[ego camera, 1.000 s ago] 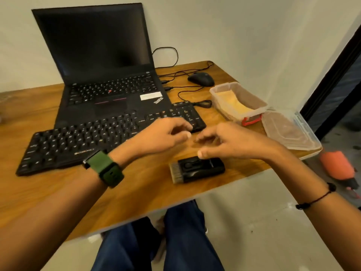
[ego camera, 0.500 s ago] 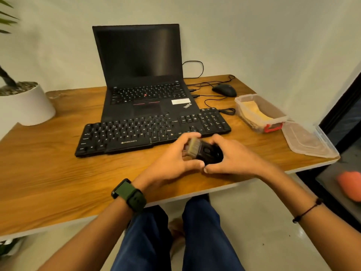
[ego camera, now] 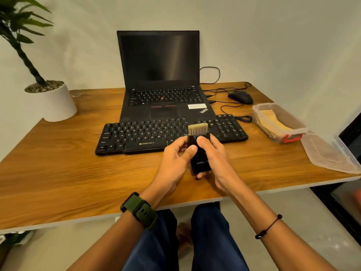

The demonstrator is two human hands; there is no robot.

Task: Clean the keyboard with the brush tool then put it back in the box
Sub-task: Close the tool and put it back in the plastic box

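The brush tool (ego camera: 199,151) is up off the table (ego camera: 58,173) now, where a second ago it lay flat on the wood in front of the keyboard (ego camera: 170,134) with my hands only closing on it. I hold it in both hands just in front of the keyboard's near edge, bristles up and tipped toward the keys. My right hand (ego camera: 214,159) wraps the black body from behind, thumb pressed on its front; my left hand (ego camera: 175,159) pinches its left side near the bristle end. That tells me the pick-up is done and no key has been brushed yet, I judge. The box (ego camera: 279,122) stands open, well to the right of the keyboard, its lid (ego camera: 328,155) lying beside it, ready for the return later.
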